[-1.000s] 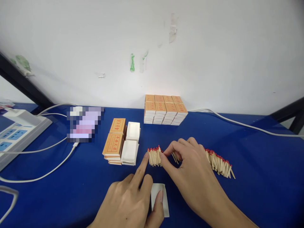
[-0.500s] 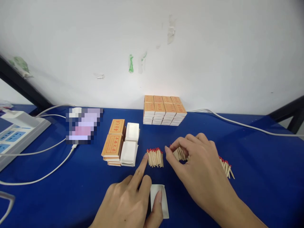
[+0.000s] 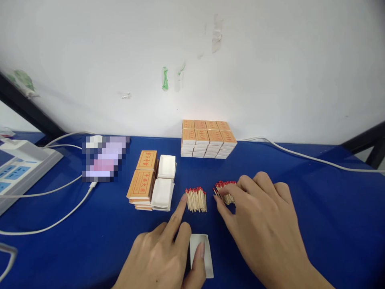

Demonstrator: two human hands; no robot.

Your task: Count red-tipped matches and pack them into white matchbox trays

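Two bare hands work above a smooth, deep-blue surface (image 3: 99, 249). Near the centre lies the first match row (image 3: 197, 200), a short, roughly rectangular group of slender, pale wooden sticks set side by side, their rounded red heads directed toward the wall (image 3: 270, 60). The left hand (image 3: 162, 253) meets the outer edge of this row with its extended index fingertip; its grip is spread, the thumb well apart from the index and lying over a white tray (image 3: 207, 263), shallow and card-like (whether the thumb presses on it cannot be told). Just to the right lies the second match group (image 3: 226, 184), similar in material but partly hidden. The right hand (image 3: 264, 220) arches over it, thumb and index slightly parted at its left end; whether this grip has hold of any sticks cannot be told.

To the left of the matches, orange boxes (image 3: 141, 184), flat-faced and printed with red characters, form two adjoining stacks, with tray stacks (image 3: 163, 193) alongside, white and softly rounded at the inner corners. Behind, a compact box block (image 3: 209, 138) shows orange tops and white sides. Wrinkled tape scraps (image 3: 165, 78), partly green, cling to the matt white wall. At far left is a hard-edged power strip (image 3: 18, 172) with blue socket panels.
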